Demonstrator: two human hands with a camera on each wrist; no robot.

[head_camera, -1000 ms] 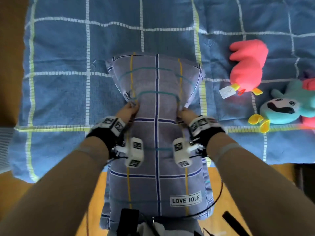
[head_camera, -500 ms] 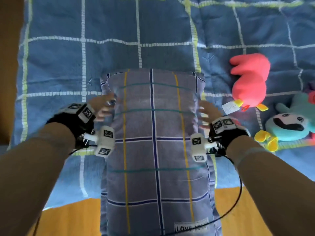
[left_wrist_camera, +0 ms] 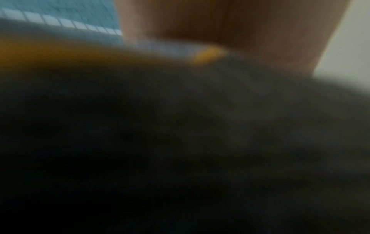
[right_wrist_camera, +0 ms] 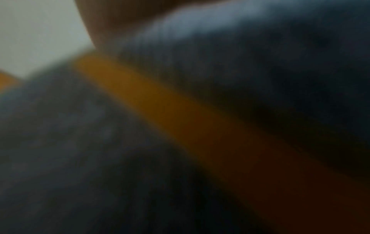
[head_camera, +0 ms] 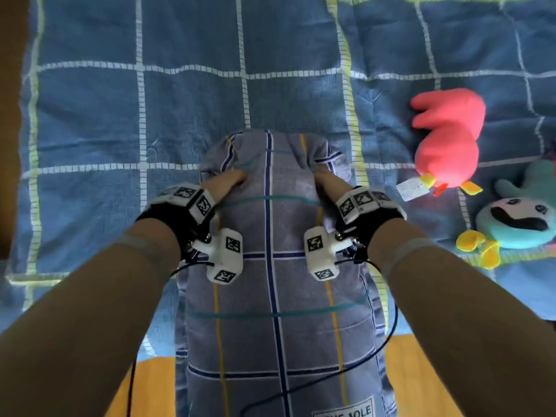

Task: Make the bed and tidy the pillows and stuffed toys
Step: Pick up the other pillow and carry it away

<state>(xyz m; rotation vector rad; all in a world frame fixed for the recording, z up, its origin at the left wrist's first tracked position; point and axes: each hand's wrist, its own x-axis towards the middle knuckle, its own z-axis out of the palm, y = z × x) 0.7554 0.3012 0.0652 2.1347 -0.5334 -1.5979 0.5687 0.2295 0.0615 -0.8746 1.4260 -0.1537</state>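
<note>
A grey-purple checked pillow [head_camera: 270,296] lies lengthwise on a blue checked blanket [head_camera: 180,100], its near end hanging over the blanket's edge. My left hand [head_camera: 228,182] and right hand [head_camera: 326,182] grip the pillow near its far end, one on each side. Their fingers dig into the fabric, which bunches up and narrows beyond them. The fingertips are hidden in the folds. Both wrist views are dark and blurred, showing only the pillow's grey cloth [left_wrist_camera: 200,126] and one of its yellow stripes [right_wrist_camera: 160,102] close up.
A pink plush toy [head_camera: 445,139] and a teal plush toy [head_camera: 517,218] lie on the blanket to the right of the pillow. Orange wooden floor [head_camera: 144,383] shows beyond the blanket's near edge. Black cables trail from both wrists over the pillow.
Half a second ago both hands were spread apart beside the pillow's edges. They have now closed in on its far end, and the fabric there has bunched and narrowed.
</note>
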